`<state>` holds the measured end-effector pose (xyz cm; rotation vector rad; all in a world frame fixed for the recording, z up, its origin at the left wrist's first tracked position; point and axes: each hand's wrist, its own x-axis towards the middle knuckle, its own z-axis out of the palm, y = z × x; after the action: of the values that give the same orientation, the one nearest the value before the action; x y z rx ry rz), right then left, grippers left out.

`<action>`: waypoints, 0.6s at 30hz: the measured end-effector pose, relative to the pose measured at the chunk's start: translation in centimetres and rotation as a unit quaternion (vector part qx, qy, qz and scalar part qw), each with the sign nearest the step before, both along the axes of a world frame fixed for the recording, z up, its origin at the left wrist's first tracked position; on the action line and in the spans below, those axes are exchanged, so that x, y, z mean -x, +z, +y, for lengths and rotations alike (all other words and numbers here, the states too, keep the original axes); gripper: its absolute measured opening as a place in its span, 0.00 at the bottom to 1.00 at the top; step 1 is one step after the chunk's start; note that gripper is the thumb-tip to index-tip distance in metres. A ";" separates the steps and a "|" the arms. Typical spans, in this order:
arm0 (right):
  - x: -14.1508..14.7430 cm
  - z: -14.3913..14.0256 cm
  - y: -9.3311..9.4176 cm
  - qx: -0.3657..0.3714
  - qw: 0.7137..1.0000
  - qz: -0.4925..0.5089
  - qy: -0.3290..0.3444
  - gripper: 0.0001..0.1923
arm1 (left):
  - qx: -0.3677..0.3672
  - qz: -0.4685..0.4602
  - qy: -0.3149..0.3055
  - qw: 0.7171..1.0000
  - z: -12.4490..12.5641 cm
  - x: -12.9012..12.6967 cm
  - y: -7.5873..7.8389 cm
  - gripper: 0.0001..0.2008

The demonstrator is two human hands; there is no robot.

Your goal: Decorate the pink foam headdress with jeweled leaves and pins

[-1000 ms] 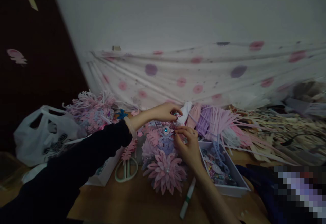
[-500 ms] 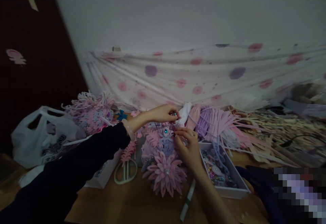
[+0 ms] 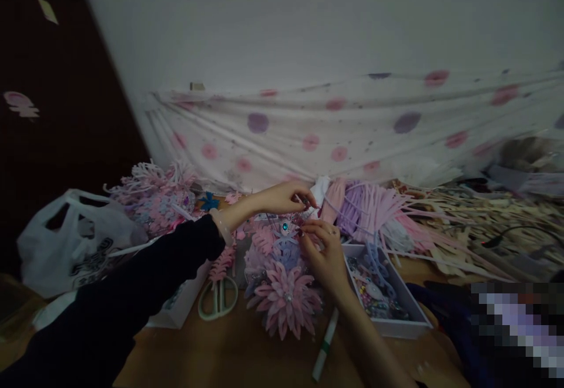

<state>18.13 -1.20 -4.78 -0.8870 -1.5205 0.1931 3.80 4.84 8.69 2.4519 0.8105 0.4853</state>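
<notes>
Both hands meet over a pink and lilac paper flower ornament that stands near the middle of the wooden table. The left hand, its arm in a dark sleeve, reaches in from the near left with fingertips pinched shut on something small at the ornament's far top (too small and dim to identify). The right hand sits just right of the ornament, fingers curled and touching its upper edge beside a teal gem; whether it actually grips anything I cannot tell. Pale green scissors lie just left of the ornament, and a white tray of beads lies to its right. A green-banded marker rests nearer. A white plastic bag slumps at far left.
</notes>
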 end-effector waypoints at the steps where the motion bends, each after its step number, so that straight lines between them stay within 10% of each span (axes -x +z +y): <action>1: 0.0 0.0 0.0 0.002 1.000 -0.001 0.001 0.09 | -0.003 0.001 0.003 1.000 0.0 0.0 0.0 0.14; 18: -0.1 -0.6 0.3 0.003 1.000 0.007 0.016 0.09 | -0.020 0.066 0.029 0.997 -0.5 -1.2 0.8 0.09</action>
<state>18.26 -1.78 -4.53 -0.8653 -1.5230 0.2259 5.02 4.31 9.51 2.5248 0.9366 0.3659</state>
